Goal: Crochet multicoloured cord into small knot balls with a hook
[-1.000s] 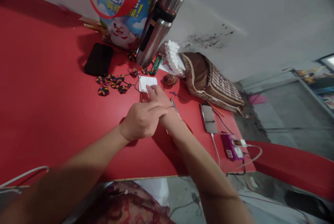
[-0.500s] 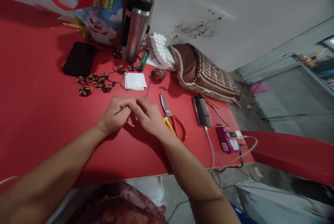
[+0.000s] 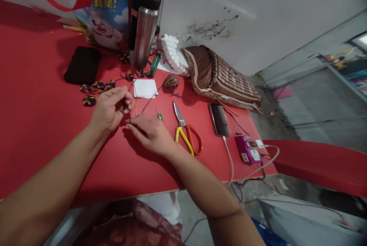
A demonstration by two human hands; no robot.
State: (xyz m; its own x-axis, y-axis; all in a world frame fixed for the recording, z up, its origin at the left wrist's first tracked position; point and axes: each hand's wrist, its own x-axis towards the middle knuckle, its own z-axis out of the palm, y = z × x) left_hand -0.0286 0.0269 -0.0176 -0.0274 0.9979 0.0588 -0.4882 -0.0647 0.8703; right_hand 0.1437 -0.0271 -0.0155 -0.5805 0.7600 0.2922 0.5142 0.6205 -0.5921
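Observation:
My left hand (image 3: 109, 109) is raised over the red table, its thumb and forefinger pinched on a thin yarn strand (image 3: 131, 113). The strand runs down to my right hand (image 3: 151, 134), whose thumb and fingertips close on it. Another length leads from there up to a multicoloured yarn ball (image 3: 171, 81). Right of my right hand lies a thin tool with a green handle (image 3: 160, 117); its tip is too small to make out. Several yarn knots or flowers (image 3: 90, 100) sit behind my left hand, partly hidden. Scissors (image 3: 180, 118) with yellow and orange handles lie to the right.
White paper (image 3: 145, 88) lies beyond my hands. A steel flask (image 3: 145, 28), a printed bag (image 3: 100, 20) and a brown checked pillow (image 3: 226, 76) line the back. A black case (image 3: 82, 65) rests left; a charging phone (image 3: 220, 119) and purple power strip (image 3: 248, 149) are right.
My hands, clasped together before, have come apart, the left moving left and up. A yarn strand now shows between them, and the green-handled tool has come into view.

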